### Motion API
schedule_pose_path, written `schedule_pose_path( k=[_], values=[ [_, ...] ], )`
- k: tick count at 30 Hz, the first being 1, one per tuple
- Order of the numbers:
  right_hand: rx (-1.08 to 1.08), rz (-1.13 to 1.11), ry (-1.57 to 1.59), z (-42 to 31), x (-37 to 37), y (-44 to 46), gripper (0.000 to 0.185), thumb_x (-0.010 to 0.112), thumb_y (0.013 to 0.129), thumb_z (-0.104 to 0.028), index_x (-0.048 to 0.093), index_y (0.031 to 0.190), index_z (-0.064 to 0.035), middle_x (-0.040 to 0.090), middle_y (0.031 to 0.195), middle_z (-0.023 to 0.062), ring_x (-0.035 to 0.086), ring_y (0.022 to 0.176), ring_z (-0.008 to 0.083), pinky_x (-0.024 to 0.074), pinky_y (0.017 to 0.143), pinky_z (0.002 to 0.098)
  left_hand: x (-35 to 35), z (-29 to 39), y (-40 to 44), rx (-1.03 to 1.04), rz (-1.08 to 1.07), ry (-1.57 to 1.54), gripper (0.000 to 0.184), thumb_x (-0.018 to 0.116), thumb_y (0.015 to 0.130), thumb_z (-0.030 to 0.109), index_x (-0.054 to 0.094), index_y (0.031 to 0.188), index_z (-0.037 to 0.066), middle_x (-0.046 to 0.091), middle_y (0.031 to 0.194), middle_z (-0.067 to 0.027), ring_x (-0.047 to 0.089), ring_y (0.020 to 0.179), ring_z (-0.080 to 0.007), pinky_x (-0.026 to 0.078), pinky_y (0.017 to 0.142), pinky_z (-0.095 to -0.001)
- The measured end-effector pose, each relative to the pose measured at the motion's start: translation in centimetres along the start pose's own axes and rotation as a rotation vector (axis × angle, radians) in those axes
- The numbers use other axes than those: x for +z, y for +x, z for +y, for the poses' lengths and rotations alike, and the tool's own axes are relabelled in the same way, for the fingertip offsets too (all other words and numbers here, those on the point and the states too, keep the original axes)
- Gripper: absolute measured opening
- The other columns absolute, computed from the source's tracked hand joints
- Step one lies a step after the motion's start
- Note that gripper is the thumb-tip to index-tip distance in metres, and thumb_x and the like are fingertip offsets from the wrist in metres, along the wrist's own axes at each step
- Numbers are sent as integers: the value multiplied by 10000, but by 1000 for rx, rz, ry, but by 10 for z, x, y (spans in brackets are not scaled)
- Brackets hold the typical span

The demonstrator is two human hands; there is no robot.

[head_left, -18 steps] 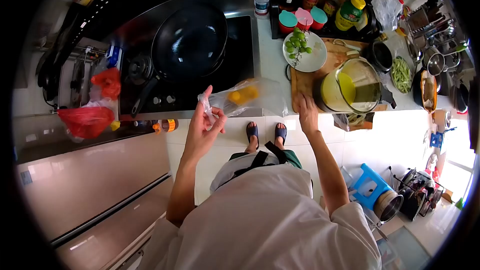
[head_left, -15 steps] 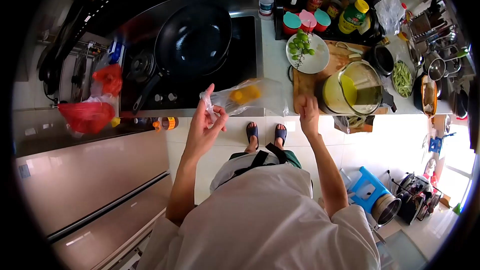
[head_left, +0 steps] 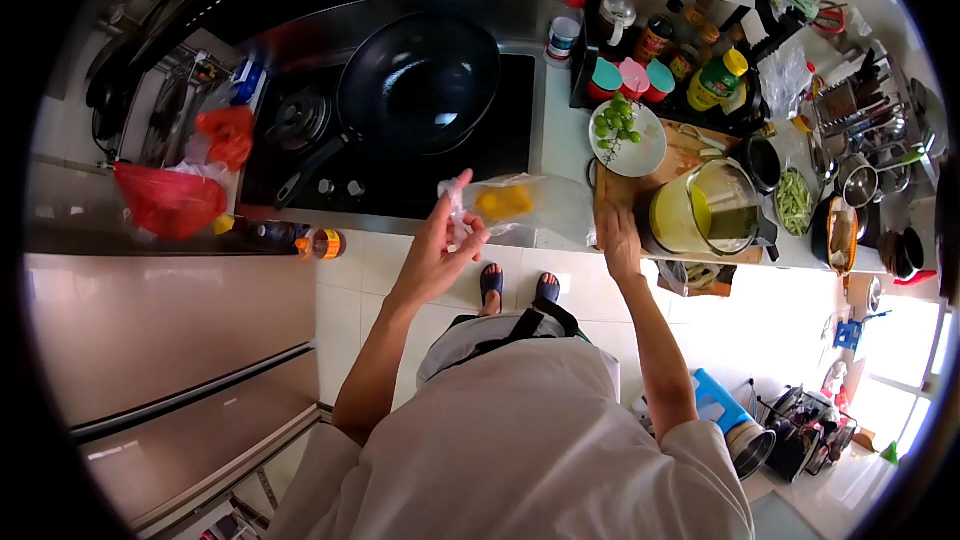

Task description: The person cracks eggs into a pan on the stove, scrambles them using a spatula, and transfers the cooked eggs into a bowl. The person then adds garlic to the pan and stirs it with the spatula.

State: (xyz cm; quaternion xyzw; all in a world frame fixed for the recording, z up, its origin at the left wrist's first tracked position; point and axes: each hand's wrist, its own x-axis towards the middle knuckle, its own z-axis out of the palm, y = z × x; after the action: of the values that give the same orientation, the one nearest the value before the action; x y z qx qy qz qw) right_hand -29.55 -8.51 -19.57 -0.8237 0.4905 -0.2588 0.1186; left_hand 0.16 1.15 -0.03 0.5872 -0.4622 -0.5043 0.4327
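Note:
My left hand [head_left: 435, 250] pinches the gathered end of a clear plastic bag [head_left: 555, 208]. Rounded yellow-orange contents [head_left: 503, 202] show inside; I cannot make out what they are. The bag stretches to the right over the counter's front edge, its far end close to my right hand [head_left: 620, 240]. That hand is at the front edge of a wooden cutting board [head_left: 612, 190], fingers extended downward onto it and seemingly holding nothing. Beside it, on the right, stands a large clear pitcher [head_left: 725, 230] with yellow inside.
A black wok [head_left: 420, 80] sits on the stove to the left. Behind the board are a white plate [head_left: 640, 152] with green fruit [head_left: 615, 125], lidded jars and sauce bottles [head_left: 718, 80]. Cut green vegetables [head_left: 794, 205] lie on the right. A red bag [head_left: 170, 202] hangs at far left.
The view has shifted, so the counter sits further right. The bag stays in my left hand, its far end now nearer my right hand. My right fingers look less curled.

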Motion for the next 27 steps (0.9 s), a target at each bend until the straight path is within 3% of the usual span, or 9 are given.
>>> schedule_pose_path(
  k=[5,8,11,12,14,18,21,23,27],
  values=[
    [62,-106,-8,1,8,-7,449,554,754,37,497,1197,7,518,1123,205,492,1021,393,446,850,440,-13,-11,-5,103,3,172,398,616,884,68,521,1270,41,581,855,-22,563,777,-90,479,741,-237],
    [57,58,15,-14,-9,8,425,549,782,49,496,1202,12,543,1098,202,537,985,351,468,829,394,-17,-15,-4,127,58,209,297,647,874,132,594,1147,27,608,836,-30,569,769,-98,479,738,-245],
    [261,169,461,-37,-30,34,378,546,833,33,493,1208,21,570,1065,196,579,920,293,474,807,339,-20,-10,-6,49,152,280,280,697,838,204,620,1036,21,625,830,-43,570,750,-111,470,694,-254],
    [304,143,439,-38,-35,46,348,549,883,-11,483,1221,38,590,1052,181,591,854,229,471,779,289,-22,-8,-6,34,170,323,295,711,824,218,613,1019,20,625,828,-46,569,746,-116,464,678,-253],
    [351,31,773,-54,-53,77,362,583,894,-73,490,1228,32,590,1069,163,604,879,216,481,788,278,-27,-5,-3,11,203,409,329,739,796,245,598,985,17,626,825,-54,568,736,-125,450,645,-251],
    [514,-229,1291,-110,-96,132,398,581,929,-180,483,1257,23,580,1103,119,625,914,197,506,788,236,-30,-14,-1,115,271,451,457,780,749,221,527,1080,33,615,824,-63,566,737,-133,434,622,-246],
    [589,-464,1495,-130,-96,163,440,607,916,-261,498,1240,17,585,1091,145,627,986,236,527,816,253,-30,-21,-2,159,306,438,591,802,720,185,465,1184,42,600,872,-76,568,763,-146,445,634,-256],
    [581,-552,1468,-148,-96,182,397,562,943,-233,488,1240,20,575,1085,137,638,905,206,533,769,218,-27,-26,2,233,330,429,673,814,703,166,428,1240,42,589,927,-89,565,780,-156,450,635,-264],
    [546,-670,1471,-162,-68,211,369,572,936,-235,514,1192,25,596,1035,132,650,842,210,541,719,227,-31,-24,11,383,288,615,733,826,664,157,444,1283,71,499,1034,-114,506,936,-225,447,783,-307]
  ],
)
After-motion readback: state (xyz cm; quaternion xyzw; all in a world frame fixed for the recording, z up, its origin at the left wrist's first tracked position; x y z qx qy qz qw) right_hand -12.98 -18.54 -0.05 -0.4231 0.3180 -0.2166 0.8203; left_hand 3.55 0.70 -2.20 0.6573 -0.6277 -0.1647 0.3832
